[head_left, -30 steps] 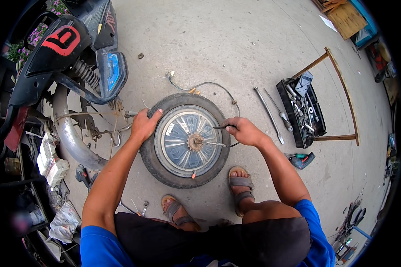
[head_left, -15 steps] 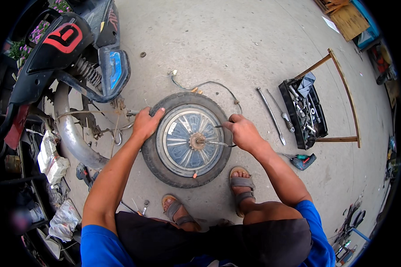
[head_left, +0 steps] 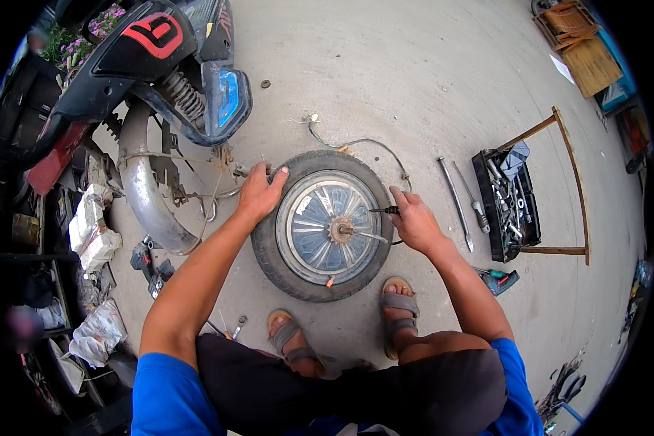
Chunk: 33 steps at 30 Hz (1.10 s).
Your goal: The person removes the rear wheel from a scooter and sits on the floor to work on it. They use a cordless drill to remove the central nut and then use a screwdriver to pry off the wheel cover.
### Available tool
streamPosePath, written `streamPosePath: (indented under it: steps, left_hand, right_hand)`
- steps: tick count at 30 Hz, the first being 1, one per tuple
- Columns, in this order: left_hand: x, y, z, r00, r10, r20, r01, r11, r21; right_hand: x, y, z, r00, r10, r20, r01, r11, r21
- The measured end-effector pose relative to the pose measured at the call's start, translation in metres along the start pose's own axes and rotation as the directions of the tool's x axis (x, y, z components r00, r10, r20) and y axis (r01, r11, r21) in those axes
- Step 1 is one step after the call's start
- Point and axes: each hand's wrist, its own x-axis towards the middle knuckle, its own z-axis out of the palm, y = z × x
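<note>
A wheel with a spoked metal hub (head_left: 309, 218) lies flat on the floor before my feet, its toothed axle piece (head_left: 341, 230) facing up. My left hand (head_left: 260, 195) grips the black tire (head_left: 270, 251) at its upper left, thumb on top and fingers over the outer side. Over the hub's right side, my right hand (head_left: 416, 224) is closed on a small black tool (head_left: 391, 210); its thin dark tip points left and its exact kind is unclear. A thin silver rod or cable end (head_left: 370, 236) reaches from the axle toward this hand.
A cable (head_left: 363, 140) curls beyond the wheel. To the right lie a pry bar (head_left: 455, 203), a long screwdriver (head_left: 476, 207) and a black toolbox (head_left: 495, 243) inside a wooden frame (head_left: 575, 174). A partly dismantled scooter (head_left: 152, 58) stands at left, near a power tool (head_left: 149, 265).
The whole view has shifted, moving the scene rightward. My right index finger has straightened, exposing more of the black tool. My left hand keeps its place on the tire.
</note>
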Motion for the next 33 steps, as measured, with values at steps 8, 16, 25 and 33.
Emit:
streamPosePath:
  steps: [8,16,25,33]
  left_hand:
    - [-0.057,0.003,-0.049,0.981,0.193,0.029,-0.194,0.98,0.033]
    - [-0.169,-0.049,-0.128,0.954,0.136,0.266,0.003,0.887,-0.463]
    - [-0.417,-0.215,-0.125,0.738,-0.674,-0.032,0.567,0.646,-0.511]
    - [-0.554,-0.226,-0.017,0.521,-0.853,-0.016,0.797,0.494,-0.348]
  right_hand:
    - [-0.013,-0.005,-0.008,0.999,0.029,-0.033,-0.029,1.0,0.001]
    - [-0.033,-0.056,-0.017,0.939,-0.089,-0.333,0.132,0.985,0.109]
    - [-0.058,-0.055,0.01,0.989,0.014,-0.15,0.057,0.887,0.458]
    - [-0.063,-0.015,0.015,0.987,0.114,-0.11,-0.032,0.826,0.563]
